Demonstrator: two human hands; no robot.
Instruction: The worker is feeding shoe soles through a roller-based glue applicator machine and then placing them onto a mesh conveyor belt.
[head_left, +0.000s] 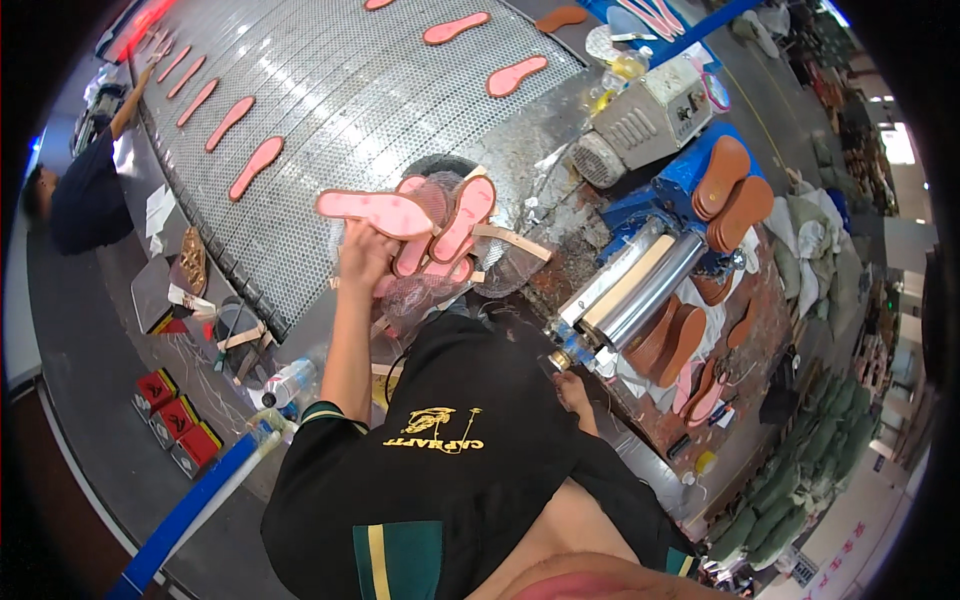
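Observation:
My left hand point(366, 252) is closed on the near edge of a pink insole with a brown rim point(375, 208), lifted over a heap of similar pink insoles point(466, 215). The heap lies on dark netting point(410, 305) at the near edge of the mesh conveyor point(370, 110). Low beside the end of a roller machine point(645, 290), my right hand point(573, 392) hangs near a brass-coloured fitting point(562, 359). Its fingers are partly hidden, so I cannot make out whether they hold anything.
Pink insoles point(257, 168) lie spaced in rows along the conveyor. At the far left a person point(85, 205) reaches over the belt. A grey motor point(645, 120) stands behind the rollers; stacked brown soles point(735, 200) sit to the right. Red-and-black boxes point(178, 415) and a plastic bottle point(290, 383) are at left.

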